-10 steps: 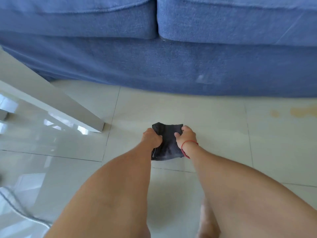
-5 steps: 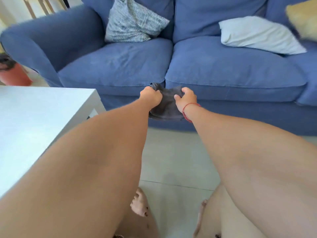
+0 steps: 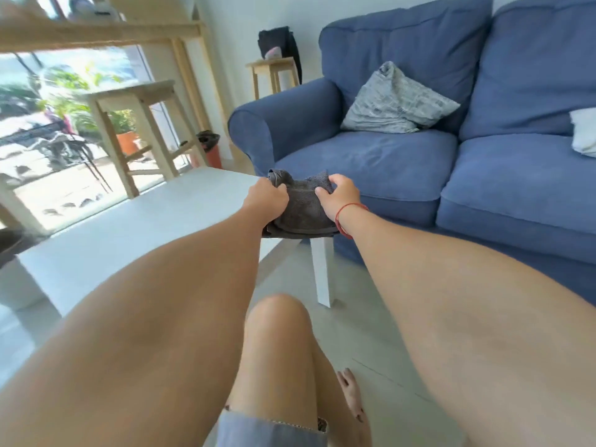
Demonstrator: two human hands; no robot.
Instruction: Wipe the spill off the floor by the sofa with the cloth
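Note:
A dark grey cloth (image 3: 301, 211) rests bunched on the near corner of the white coffee table (image 3: 135, 227). My left hand (image 3: 266, 198) grips its left side and my right hand (image 3: 338, 196), with a red string at the wrist, grips its right side. The blue sofa (image 3: 403, 162) stands just behind the cloth. The spill on the floor is out of view.
A grey patterned cushion (image 3: 395, 101) and a white cushion (image 3: 585, 132) lie on the sofa. Wooden stools (image 3: 138, 130) and an orange pot (image 3: 209, 150) stand by the window at left. My bare knee (image 3: 277, 321) and foot (image 3: 353, 398) are on the pale tiled floor.
Both hands have lifted the cloth from the floor up to the coffee table corner. The view has risen and swung left, from the floor tiles to the sofa and window.

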